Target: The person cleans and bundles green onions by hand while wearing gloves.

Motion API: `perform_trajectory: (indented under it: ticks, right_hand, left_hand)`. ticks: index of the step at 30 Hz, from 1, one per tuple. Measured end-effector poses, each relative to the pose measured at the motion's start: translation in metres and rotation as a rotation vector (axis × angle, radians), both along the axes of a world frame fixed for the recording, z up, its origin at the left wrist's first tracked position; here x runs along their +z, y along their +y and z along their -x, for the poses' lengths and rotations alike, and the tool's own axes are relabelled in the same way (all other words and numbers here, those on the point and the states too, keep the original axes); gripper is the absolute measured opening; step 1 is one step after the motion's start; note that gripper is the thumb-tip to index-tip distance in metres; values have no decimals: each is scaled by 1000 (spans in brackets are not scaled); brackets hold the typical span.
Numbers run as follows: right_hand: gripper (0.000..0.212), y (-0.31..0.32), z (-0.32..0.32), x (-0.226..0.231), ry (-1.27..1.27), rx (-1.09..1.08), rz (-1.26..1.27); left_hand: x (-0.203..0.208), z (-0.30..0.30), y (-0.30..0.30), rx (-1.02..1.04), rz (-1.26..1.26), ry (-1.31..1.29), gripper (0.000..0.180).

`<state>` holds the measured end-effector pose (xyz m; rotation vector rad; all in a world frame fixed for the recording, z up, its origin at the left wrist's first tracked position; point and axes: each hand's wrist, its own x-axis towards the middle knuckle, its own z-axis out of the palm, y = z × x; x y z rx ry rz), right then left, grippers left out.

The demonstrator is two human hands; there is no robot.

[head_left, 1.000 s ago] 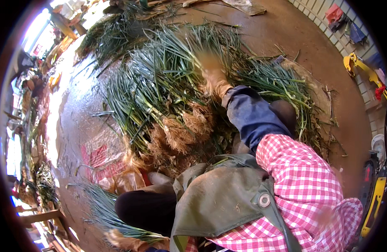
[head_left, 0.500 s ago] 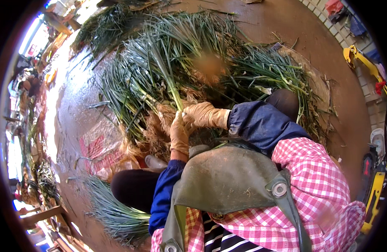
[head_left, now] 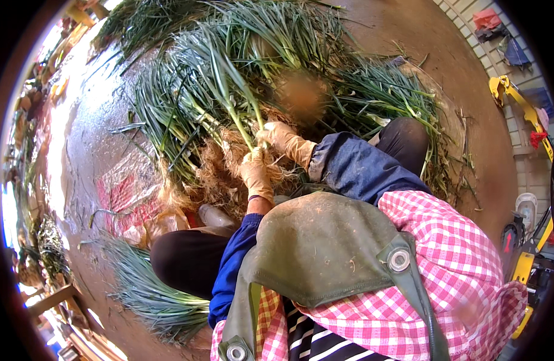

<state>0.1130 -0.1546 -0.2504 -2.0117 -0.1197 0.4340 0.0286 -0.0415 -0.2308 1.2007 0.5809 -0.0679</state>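
Note:
Both hands wear tan gloves. My left hand (head_left: 256,174) is closed round the lower end of a few long green onions (head_left: 232,111), whose leaves point away from me. Just above it and to the right, my right hand (head_left: 284,143) has its fingers closed on the pale stem of one of these green onions, which stands a little apart from the other. Beyond and left of my hands lies a big heap of green onions (head_left: 169,114), with brown, stringy roots (head_left: 214,174) turned toward me.
At the lower left a neat bunch of green onions (head_left: 153,295) rests on the wet brown floor (head_left: 487,156). A red and white plastic sack (head_left: 129,201) lies beside my left knee. My olive apron (head_left: 325,249) covers my lap. Yellow metal equipment (head_left: 520,105) stands at the right.
My right hand has moved slightly away from the left, up along the stem. The held stalks, close together before, are now spread apart. The view has shifted a little.

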Motion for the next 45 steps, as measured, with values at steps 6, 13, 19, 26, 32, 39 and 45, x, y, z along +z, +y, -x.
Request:
perform_trajectory:
  ticks: [6,13,19,26,32,39,45]
  right_hand:
    - [31,-29,-63,32,-148,-414,320]
    - [51,34,-44,109,157,-3,128]
    - [39,58,-76,13,-83,82,-2]
    - [46,47,-38,69,-348,221,568]
    - [31,15,54,93,-134,643,126]
    - [29,-41,59,113,560,621,46]
    - [35,-36,7,64,52,299,-161]
  left_hand:
    - [9,-1,9,68,346,-14,22]
    - [14,-2,11,57,450,-82,23]
    - [22,-9,-7,97,406,-98,25]
    - [8,-4,11,190,419,7,26]
    - [-23,-9,22,411,438,-56,32]
    - [-24,-18,20,273,451,-80,52]
    - [-6,-18,1,319,208,-29,47]
